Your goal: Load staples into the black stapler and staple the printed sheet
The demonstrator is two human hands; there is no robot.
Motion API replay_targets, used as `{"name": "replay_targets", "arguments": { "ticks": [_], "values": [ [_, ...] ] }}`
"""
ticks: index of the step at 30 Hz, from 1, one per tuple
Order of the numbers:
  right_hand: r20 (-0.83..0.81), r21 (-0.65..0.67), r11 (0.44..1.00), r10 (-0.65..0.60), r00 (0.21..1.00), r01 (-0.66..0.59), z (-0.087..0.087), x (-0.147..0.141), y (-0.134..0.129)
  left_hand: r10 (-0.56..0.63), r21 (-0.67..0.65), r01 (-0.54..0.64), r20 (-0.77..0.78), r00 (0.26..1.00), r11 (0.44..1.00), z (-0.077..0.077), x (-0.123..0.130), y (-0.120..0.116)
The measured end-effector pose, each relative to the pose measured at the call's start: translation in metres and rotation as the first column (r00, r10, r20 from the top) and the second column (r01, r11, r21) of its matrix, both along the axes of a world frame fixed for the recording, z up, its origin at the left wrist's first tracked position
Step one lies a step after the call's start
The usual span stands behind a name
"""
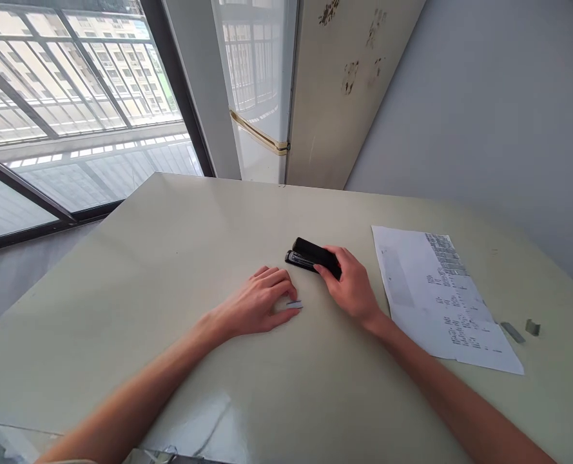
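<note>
Bare forearms (145, 386) are reaching in from the frame's lower edge.
At centre, the grip of the right hand (356, 283) is wrapping closely around a stapler's (315, 251) right end, probably steadying it; lower left of that, the left hand (257, 306) is pinching a small grey strip (294, 305), nearly closed, likely because it's so slim. The stapler is looking black, its top arm gaping from its base.

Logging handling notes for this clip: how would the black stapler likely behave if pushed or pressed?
The black stapler would probably slide rather than roll, given its long, low shape. It gapes at one end, so pressing down may close it. The glossy table likely offers little grip.
</note>
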State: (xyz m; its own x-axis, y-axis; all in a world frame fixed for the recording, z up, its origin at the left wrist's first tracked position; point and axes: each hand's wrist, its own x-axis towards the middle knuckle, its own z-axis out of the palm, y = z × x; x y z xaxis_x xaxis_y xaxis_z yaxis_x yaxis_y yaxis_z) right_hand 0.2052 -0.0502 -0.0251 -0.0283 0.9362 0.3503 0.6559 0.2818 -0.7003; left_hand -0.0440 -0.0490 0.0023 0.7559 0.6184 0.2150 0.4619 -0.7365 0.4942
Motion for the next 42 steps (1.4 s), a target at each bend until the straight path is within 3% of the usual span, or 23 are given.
{"name": "replay_targets", "arguments": {
  "ticks": [6,9,11,13,15,18,24,29,32,34,38,42],
  "values": [
    [0.040,0.050,0.997,0.059,0.997,-0.061,-0.006,-0.032,0.082,0.052,-0.024,-0.051,0.070,0.996,0.998,-0.012,0.001,0.003],
    [0.050,0.050,0.994,0.092,0.994,-0.095,-0.004,-0.047,0.111,0.209,-0.241,-0.152,0.231,0.950,0.958,-0.011,0.003,0.003],
    [0.062,0.041,0.993,0.108,0.992,-0.111,-0.002,-0.051,0.118,0.349,-0.519,-0.112,0.385,0.854,0.848,-0.007,0.003,0.005],
    [0.067,0.044,0.994,0.099,0.993,-0.102,0.000,-0.048,0.113,0.467,-0.734,0.066,0.496,0.732,0.676,-0.005,0.002,0.009],
    [0.063,0.088,0.993,0.068,0.996,-0.073,0.003,-0.039,0.095,0.536,-0.810,0.243,0.546,0.644,0.533,-0.004,0.001,0.012],
    [0.062,0.164,0.985,0.045,0.997,-0.055,0.007,-0.024,0.051,0.574,-0.820,0.361,0.570,0.588,0.445,-0.004,0.000,0.014],
    [0.138,-0.018,0.981,0.192,0.972,-0.192,0.007,-0.013,-0.035,0.591,-0.815,0.422,0.579,0.561,0.397,-0.005,0.001,0.014],
    [0.265,0.016,0.975,0.208,0.942,-0.220,-0.002,-0.021,-0.052,0.638,-0.823,0.435,0.561,0.527,0.364,-0.005,0.005,0.015],
    [0.284,0.024,0.968,0.234,0.930,-0.250,0.001,-0.023,-0.056,0.663,-0.837,0.370,0.546,0.512,0.404,-0.002,0.005,0.016],
    [0.303,0.025,0.964,0.246,0.921,-0.266,0.006,-0.017,-0.062,0.642,-0.848,0.287,0.526,0.558,0.445,0.000,0.003,0.016],
    [0.296,0.046,0.982,0.164,0.941,-0.185,0.019,0.021,-0.082,0.554,-0.852,0.134,0.440,0.707,0.506,0.003,0.000,0.017],
    [0.217,0.041,0.992,-0.127,0.968,0.121,0.028,0.103,-0.100,0.506,-0.852,0.072,0.374,0.778,0.518,0.006,0.003,0.016]
  ]
}}
